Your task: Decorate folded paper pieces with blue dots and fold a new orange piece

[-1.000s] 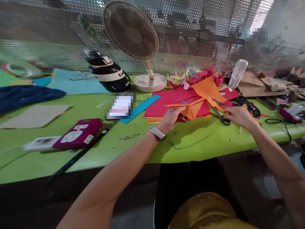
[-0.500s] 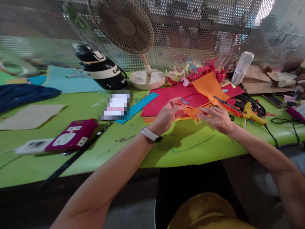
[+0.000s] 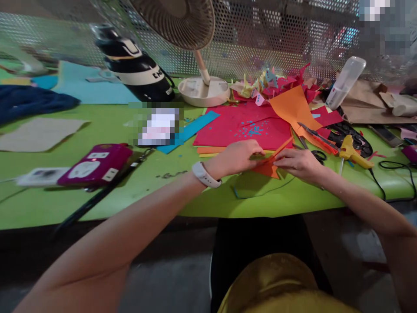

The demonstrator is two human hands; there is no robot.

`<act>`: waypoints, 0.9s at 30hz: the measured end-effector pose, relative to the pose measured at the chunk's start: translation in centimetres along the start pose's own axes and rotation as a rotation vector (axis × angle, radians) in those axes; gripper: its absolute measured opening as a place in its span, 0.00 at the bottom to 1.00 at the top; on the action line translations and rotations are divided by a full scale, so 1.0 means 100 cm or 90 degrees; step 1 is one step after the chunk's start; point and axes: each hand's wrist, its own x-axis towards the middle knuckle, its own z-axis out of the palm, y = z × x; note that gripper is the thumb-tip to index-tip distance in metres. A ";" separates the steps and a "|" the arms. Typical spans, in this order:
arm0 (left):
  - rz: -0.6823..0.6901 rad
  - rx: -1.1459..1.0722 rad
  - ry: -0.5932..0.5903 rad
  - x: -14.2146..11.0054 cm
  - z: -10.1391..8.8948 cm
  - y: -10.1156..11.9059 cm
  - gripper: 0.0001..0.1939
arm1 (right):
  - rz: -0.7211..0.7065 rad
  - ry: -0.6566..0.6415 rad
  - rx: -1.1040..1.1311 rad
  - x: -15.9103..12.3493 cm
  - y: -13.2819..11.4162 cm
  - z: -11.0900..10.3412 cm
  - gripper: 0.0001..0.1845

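Note:
A small folded piece of orange paper [image 3: 269, 168] is held between my two hands, above the table's near side. My left hand [image 3: 239, 157], with a white watch band at the wrist, pinches its left part; those fingertips are partly hidden. From the other side, the thumb and fingers of my right hand [image 3: 300, 163] close on the paper. Just beyond lies a stack of red sheets [image 3: 221, 130] sprinkled with tiny blue bits. A larger orange sheet [image 3: 291, 106] rests over its right corner, with scissors [image 3: 311, 135] beside it.
A yellow glue gun [image 3: 352, 153] lies at the right, its cord trailing. Behind the red stack are a paper scrap heap [image 3: 276, 87] and a fan [image 3: 203, 90]. To the left are a black bottle [image 3: 140, 71], a phone [image 3: 159, 127] and a purple power strip [image 3: 97, 164].
Both hands have come closer to me with the orange paper. My left hand has turned, its fingers now curled in, and the blue bits on the red sheet are uncovered. The view has tipped downward.

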 end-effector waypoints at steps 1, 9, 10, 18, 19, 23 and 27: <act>-0.001 0.017 0.007 -0.001 0.004 0.001 0.14 | 0.031 -0.008 0.035 -0.001 0.000 0.000 0.12; 0.050 0.098 0.121 -0.015 0.025 0.005 0.14 | 0.263 0.024 0.252 0.003 0.001 0.008 0.06; 0.056 0.124 0.130 -0.016 0.026 0.005 0.15 | 0.293 0.028 0.270 0.004 0.000 0.009 0.06; 0.069 0.183 0.150 -0.016 0.030 0.007 0.15 | 0.468 0.010 0.403 0.012 -0.004 0.012 0.07; 0.068 0.185 0.154 -0.016 0.030 0.006 0.15 | 0.467 0.004 0.395 0.013 -0.005 0.012 0.07; 0.070 0.184 0.162 -0.016 0.031 0.005 0.13 | 0.488 -0.016 0.333 0.019 -0.008 0.010 0.08; 0.077 0.181 0.176 -0.016 0.033 0.004 0.14 | 0.503 -0.049 0.281 0.029 -0.008 0.005 0.11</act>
